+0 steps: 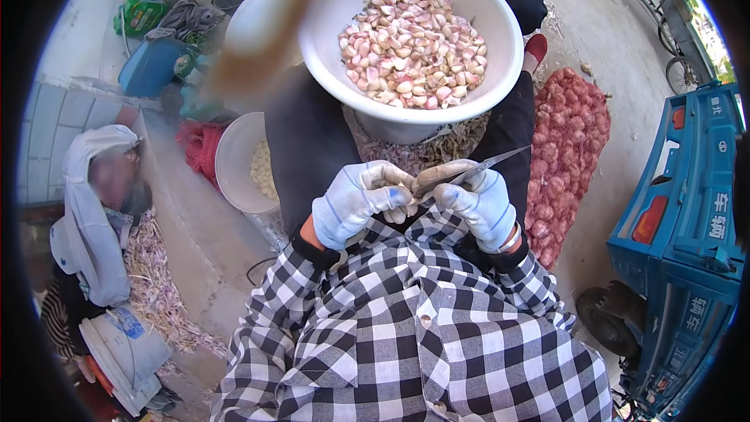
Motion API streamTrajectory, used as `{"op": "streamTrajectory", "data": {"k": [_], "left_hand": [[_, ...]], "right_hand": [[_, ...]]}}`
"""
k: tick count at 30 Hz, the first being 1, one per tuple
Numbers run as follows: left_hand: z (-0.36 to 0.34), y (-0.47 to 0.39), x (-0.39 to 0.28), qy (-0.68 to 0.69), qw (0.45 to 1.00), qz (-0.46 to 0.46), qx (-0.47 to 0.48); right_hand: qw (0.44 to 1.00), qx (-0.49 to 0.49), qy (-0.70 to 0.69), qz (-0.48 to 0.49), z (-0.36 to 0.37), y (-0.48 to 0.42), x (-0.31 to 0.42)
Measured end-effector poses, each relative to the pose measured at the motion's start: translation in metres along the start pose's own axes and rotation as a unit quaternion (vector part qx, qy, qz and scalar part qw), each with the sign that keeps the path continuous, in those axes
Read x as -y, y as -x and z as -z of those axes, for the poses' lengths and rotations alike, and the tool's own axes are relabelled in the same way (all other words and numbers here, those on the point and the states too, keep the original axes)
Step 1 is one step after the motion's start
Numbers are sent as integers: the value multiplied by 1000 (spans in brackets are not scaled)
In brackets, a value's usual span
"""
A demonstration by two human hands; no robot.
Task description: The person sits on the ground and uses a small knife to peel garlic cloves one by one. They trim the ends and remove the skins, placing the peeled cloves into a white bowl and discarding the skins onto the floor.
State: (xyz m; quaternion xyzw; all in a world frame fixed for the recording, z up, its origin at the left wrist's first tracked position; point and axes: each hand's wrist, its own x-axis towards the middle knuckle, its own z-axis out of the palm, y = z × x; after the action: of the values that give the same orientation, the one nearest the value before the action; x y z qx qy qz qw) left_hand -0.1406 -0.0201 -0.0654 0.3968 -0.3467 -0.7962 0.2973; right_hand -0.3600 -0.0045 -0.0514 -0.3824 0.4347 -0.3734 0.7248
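My left hand (368,202), in a white knitted work glove with stained fingertips, pinches a small garlic clove (413,200), mostly hidden by the fingers. Meeting it at the fingertips, my gloved right hand (477,202) grips a knife (495,159) with a narrow metal blade, its point slanting up to the right. Beyond both hands stands a large white plastic basin (319,79), tilted slightly towards me in the view. Inside it lie many unpeeled pinkish garlic cloves (410,50).
A mesh sack of garlic bulbs (565,152) lies at right, near a blue cargo vehicle (691,217). To the left, a white bucket (234,170) holds peeled cloves (265,171). Another person (96,187) sits far left by scattered garlic skins (155,269). Something brown and blurred crosses the upper left.
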Motion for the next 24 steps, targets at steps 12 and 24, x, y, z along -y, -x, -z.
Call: {"op": "streamTrajectory", "data": {"k": [12, 24], "left_hand": [[-5, -3, -1, -22, 999, 23, 18], [-14, -10, 8, -64, 998, -4, -11]], "right_hand": [[998, -62, 10, 28, -2, -1, 0], [990, -102, -34, 87, 0, -6, -9]]}}
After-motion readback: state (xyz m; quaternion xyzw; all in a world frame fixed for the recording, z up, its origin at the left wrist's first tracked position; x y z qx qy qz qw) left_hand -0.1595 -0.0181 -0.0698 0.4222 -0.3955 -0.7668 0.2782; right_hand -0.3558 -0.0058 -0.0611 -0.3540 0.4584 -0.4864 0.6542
